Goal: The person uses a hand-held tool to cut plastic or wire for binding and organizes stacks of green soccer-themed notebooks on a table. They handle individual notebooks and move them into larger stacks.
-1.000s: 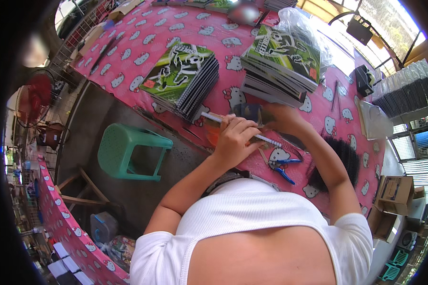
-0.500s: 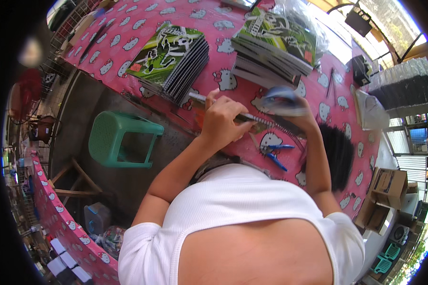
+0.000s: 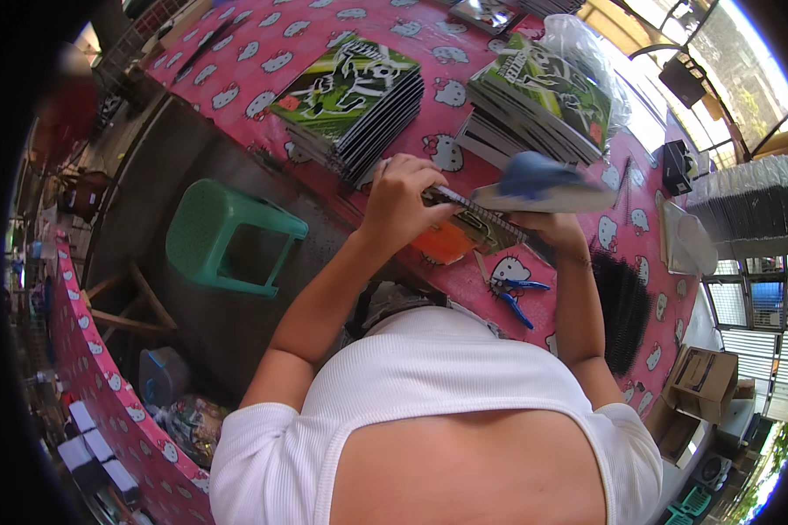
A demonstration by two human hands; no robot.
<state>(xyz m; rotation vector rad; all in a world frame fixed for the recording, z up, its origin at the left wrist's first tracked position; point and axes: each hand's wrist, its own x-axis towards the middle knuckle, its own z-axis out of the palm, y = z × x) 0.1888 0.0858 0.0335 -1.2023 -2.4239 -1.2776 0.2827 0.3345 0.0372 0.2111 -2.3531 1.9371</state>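
Observation:
My left hand (image 3: pixel 403 199) grips the end of a spiral notebook (image 3: pixel 490 229), its thumb along the coil-bound edge. My right hand (image 3: pixel 556 229) holds a blue-topped object with a pale flat base (image 3: pixel 543 188), blurred by motion, just above the notebook's right end. Its exact kind cannot be made out. An orange patch (image 3: pixel 444 245) shows below the notebook, close to my left fingers. Near the table's front edge lie blue-handled pliers (image 3: pixel 517 302), spread apart. A heap of black binding coils (image 3: pixel 622 311) sits beyond my right forearm.
Two stacks of green-covered notebooks, one left (image 3: pixel 350 96) and one right (image 3: pixel 543 87), stand on the pink patterned table (image 3: pixel 228 96). Clear plastic (image 3: pixel 600 66) rests behind the right stack. A green stool (image 3: pixel 228 236) is at the left; cardboard boxes (image 3: pixel 700 385) are at the right.
The blue-topped object has shifted slightly right and tilted in my right hand. More of the orange patch shows under the notebook. The whole view has turned a little.

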